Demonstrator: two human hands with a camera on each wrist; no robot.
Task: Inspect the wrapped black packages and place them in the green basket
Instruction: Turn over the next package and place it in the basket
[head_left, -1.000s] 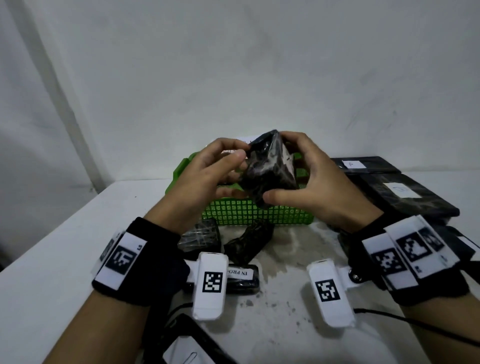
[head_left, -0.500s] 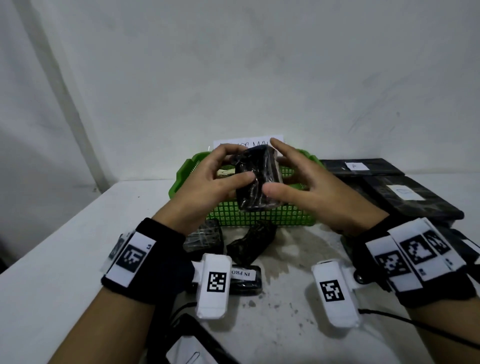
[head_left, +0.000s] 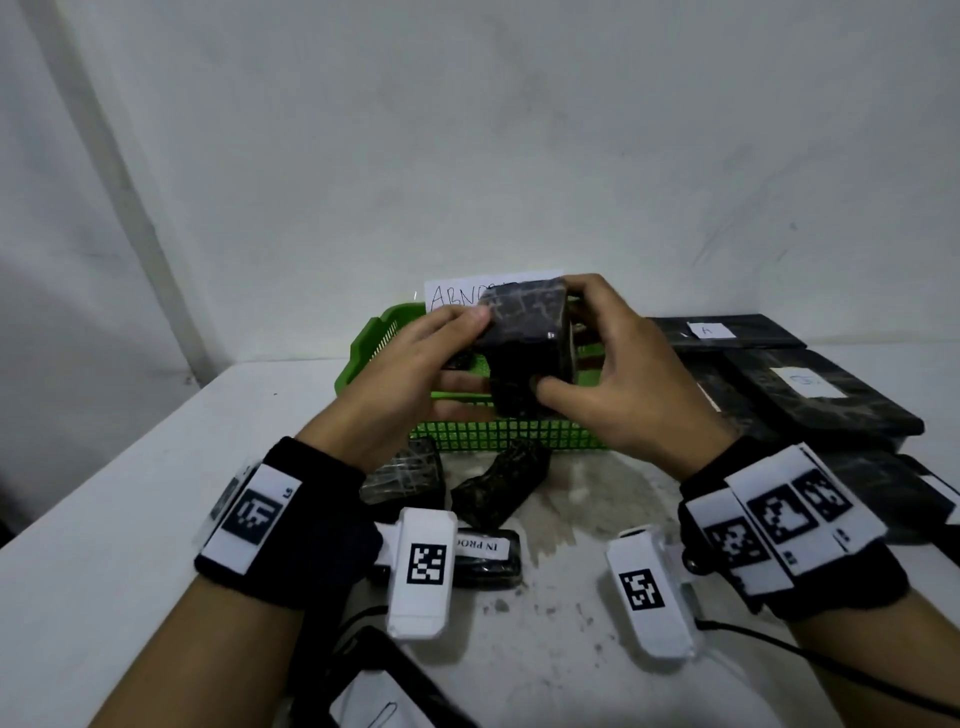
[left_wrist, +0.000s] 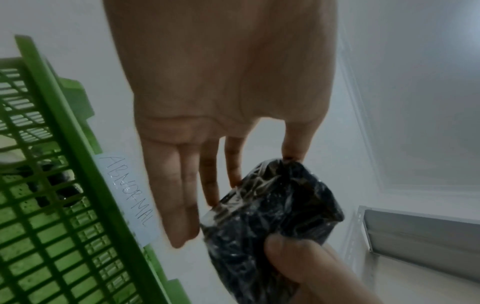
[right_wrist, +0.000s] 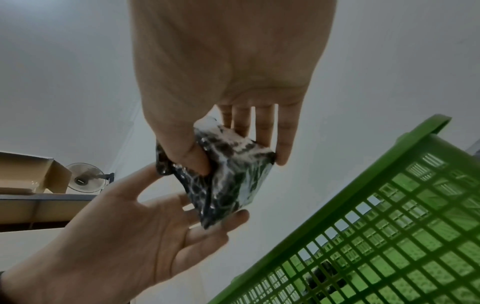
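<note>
A black package (head_left: 524, 353) in shiny clear wrap is held in the air over the green basket (head_left: 519, 434). My left hand (head_left: 470, 353) holds its left side, thumb on top and fingers underneath. On the right side, my right hand (head_left: 561, 338) pinches it between thumb and fingers. In the left wrist view the package (left_wrist: 272, 216) touches my fingertips beside the basket (left_wrist: 64, 185). The right wrist view shows my thumb pressed into the package (right_wrist: 228, 176), above the basket (right_wrist: 389, 226). A dark package (right_wrist: 324, 273) lies inside the basket.
Three small wrapped black packages (head_left: 405, 478) (head_left: 498, 488) (head_left: 485, 558) lie on the white table before the basket, one with a white label. Large flat black packages (head_left: 815, 395) are stacked at the right. A paper sign (left_wrist: 130, 195) reading ABNORMAL stands at the basket's far rim.
Both hands have turned the package and carried it a little farther over the basket. A broad wrapped face now points up toward me.
</note>
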